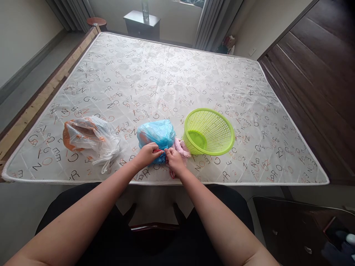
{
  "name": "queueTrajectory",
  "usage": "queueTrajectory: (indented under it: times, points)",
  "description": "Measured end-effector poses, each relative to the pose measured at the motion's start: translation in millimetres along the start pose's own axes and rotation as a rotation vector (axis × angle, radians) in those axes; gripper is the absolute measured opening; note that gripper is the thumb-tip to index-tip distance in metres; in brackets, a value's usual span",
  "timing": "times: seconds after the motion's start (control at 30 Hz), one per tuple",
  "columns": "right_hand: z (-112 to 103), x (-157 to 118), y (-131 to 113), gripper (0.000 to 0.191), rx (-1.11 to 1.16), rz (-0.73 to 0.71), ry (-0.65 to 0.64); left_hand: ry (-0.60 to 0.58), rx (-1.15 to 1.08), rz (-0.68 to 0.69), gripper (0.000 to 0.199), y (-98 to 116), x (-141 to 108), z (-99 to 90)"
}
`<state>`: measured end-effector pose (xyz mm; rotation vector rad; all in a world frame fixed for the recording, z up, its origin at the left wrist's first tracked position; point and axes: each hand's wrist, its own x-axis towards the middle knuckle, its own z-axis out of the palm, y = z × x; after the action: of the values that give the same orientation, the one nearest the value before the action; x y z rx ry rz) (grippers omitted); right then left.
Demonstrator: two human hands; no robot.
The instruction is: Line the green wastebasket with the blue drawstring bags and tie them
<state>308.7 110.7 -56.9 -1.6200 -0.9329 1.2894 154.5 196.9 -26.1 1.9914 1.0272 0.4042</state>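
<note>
Because both hands meet at the near side of the blue bag (156,135), the risks gather there. The left hand (146,154) and the right hand (174,159) are pinched narrow on something small and red at the bag's near edge, perhaps a tie or a handle; it is too small to tell which. The blue bag sits on the mattress (172,74), near its front edge, with its contents hidden by the film.

My judgement is that thin plastic of this kind could tear if the two hands pull apart sharply, and whatever is inside would then spill toward the mattress edge and the floor below. A pink cloth (183,146) lies touching the bag on its right, partly under the right hand, and could be dragged along by a careless tug. The green basket (209,131), just right of the bag and tipped on its side with its mouth toward the person, could roll if knocked. The clear bag (90,138), well left of the blue bag, seems out of harm's way.
</note>
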Motion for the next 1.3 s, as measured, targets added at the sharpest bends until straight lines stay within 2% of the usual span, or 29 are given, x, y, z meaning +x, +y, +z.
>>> queueTrajectory:
  times: [0.17,0.27,0.37,0.47,0.57,0.63,0.73,0.83,0.93,1.1,1.3]
  points:
    - [-0.8,1.1,0.9,0.046,0.094,0.033,-0.002,0.191,-0.242,-0.279,0.048,0.7,3.2,-15.9]
    - [-1.3,1.8,3.1,0.041,0.047,0.026,0.011,0.361,-0.452,-0.325,0.048,-5.2,6.2,-21.5]
    - [-0.9,3.0,4.8,0.032,0.024,0.005,0.002,0.429,-0.622,-0.305,0.043,-7.8,9.2,-23.6]
    - [0.1,4.3,5.4,0.025,0.052,-0.001,0.036,0.334,-0.786,-0.288,0.04,-0.9,9.6,-25.0]
    - [0.7,4.4,4.1,0.021,0.078,-0.001,0.065,0.092,-0.89,-0.324,0.044,9.3,8.1,-25.5]
    - [0.6,3.6,2.4,0.02,0.077,-0.002,0.075,-0.033,-0.869,-0.352,0.046,12.3,7.2,-23.5]
    - [0.4,1.9,0.3,0.02,0.06,-0.008,0.074,-0.12,-0.697,-0.361,0.039,8.6,6.1,-16.6]
    - [0.8,1.0,-0.3,0.02,0.034,-0.015,0.061,-0.161,-0.425,-0.265,0.032,2.5,4.0,-9.2]
    - [1.6,1.4,0.7,0.021,0.007,-0.028,0.064,-0.162,-0.256,-0.144,0.033,1.6,1.5,-6.0]
    - [2.1,2.3,4.0,0.023,-0.012,-0.077,0.054,-0.152,-0.126,-0.042,0.028,0.1,1.0,-3.3]
    - [2.7,1.7,3.6,0.026,0.001,-0.032,0.014,-0.109,-0.063,0.009,0.023,-8.4,1.7,1.2]
